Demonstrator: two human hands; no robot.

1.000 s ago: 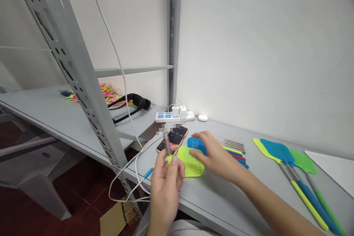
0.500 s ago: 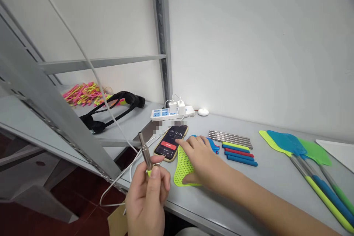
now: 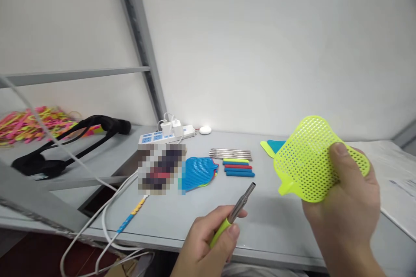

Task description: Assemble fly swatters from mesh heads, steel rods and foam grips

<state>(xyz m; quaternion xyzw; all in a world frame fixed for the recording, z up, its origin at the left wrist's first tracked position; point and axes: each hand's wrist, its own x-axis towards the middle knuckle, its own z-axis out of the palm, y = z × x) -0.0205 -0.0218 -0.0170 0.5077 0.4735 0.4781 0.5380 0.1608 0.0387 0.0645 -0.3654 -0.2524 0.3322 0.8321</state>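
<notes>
Between the thumb and fingers of my left hand (image 3: 208,242) is a telescopic handle (image 3: 238,209), its lime-green grip low and its metal tube tilted up to the right. My right hand (image 3: 347,207) pinches a lime-green fly swatter head (image 3: 312,160) by its right side, raised above the shelf, its short socket facing lower left toward the metal tube. The two parts are apart. Beyond my left hand lie a pile of swatter heads with a blue one (image 3: 199,172) on top, several metal rods (image 3: 230,154) and several coloured grips (image 3: 239,174).
A white power strip (image 3: 165,136) with chargers stands at the back, beside a small white case (image 3: 205,130). White cables (image 3: 107,225) hang over the left front edge. Black headgear (image 3: 97,138) rests on the left shelf. Blue and lime swatter heads (image 3: 274,145) show behind my right hand.
My right hand has lifted the lime swatter head off the shelf and carried it right. The handle in my left hand now leans right. The view has turned rightward.
</notes>
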